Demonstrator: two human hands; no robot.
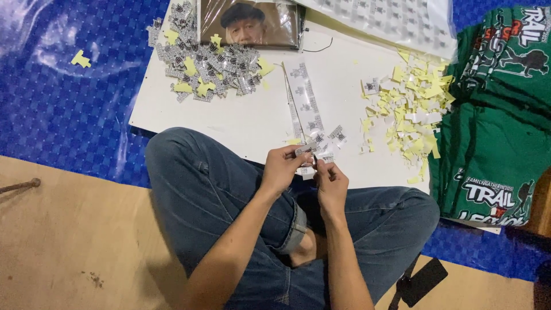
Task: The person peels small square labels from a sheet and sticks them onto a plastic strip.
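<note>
The small printed sticker label (pixel 310 154), pinched between the fingertips of the left hand (pixel 281 169) and right hand (pixel 331 182) above the lap at the white board (pixel 252 120) edge, appears light, thin and flimsy: take hold at its edges, since the adhesive side will likely cling.

White board (pixel 252 115) serves as the counter, lying flat on a blue tarp (pixel 69 97) over the tan floor (pixel 74 241). On the board: heap of small printed labels (pixel 206 66) upper left, sticker strip (pixel 305 97) at centre, pile of yellow backing scraps (pixel 416 109) right, framed portrait (pixel 249 23) at top edge. Stacked green shirts (pixel 493 132) far right. One yellow scrap (pixel 81 58) on the tarp, upper left.
</note>
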